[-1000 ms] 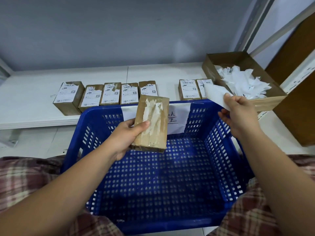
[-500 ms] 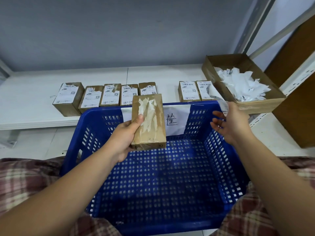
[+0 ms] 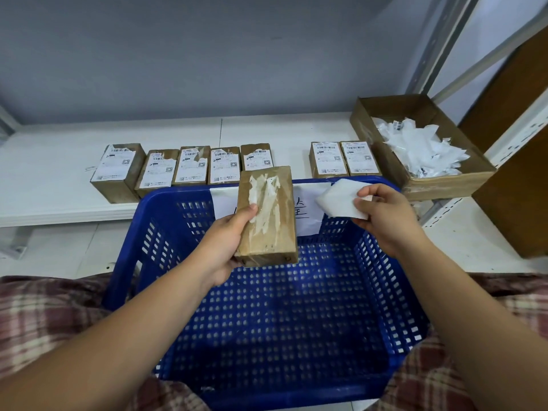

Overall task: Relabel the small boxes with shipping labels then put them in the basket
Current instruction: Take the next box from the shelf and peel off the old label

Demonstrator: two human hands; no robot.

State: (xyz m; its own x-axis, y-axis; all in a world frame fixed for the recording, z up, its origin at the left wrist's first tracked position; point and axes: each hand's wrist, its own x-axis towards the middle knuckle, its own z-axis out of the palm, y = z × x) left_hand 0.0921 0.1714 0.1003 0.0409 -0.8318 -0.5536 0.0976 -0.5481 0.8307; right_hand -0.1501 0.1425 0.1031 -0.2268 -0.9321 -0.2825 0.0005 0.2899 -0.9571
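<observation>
At centre frame the left hand (image 3: 224,243) grasps a small box (image 3: 268,221) by its left edge and underside, thumb on the torn, scraped face. The box's long axis runs up the frame. Just to its right and not touching it, the right hand (image 3: 385,219) pinches a white label (image 3: 336,198) by its right side, the free edge pointing left toward the box. Both are held over the blue basket (image 3: 154,247). The label likely goes leftward onto that face.
</observation>
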